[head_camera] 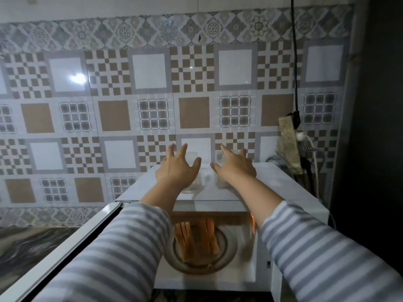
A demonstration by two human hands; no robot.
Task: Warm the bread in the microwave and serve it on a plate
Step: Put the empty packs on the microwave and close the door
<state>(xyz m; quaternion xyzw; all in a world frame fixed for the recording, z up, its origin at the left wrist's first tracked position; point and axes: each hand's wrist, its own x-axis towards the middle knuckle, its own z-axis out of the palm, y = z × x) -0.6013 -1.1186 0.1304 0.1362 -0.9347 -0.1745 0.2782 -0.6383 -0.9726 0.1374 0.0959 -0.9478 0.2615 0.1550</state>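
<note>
Head view | bread slices on turntable inside open microwave | left hand, right hand spread, empty, above microwave top | bread likely light, soft; lift gently by crust edges.

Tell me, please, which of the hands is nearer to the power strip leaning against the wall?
The right hand. It hovers over the microwave top, just left of the power strip; the left hand is farther left.

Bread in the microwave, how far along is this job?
Done: the bread sits on the turntable inside the microwave, door open. In hand: nothing; left hand and right hand reach open over its top. Left: no plate visible; serving remains.
</note>
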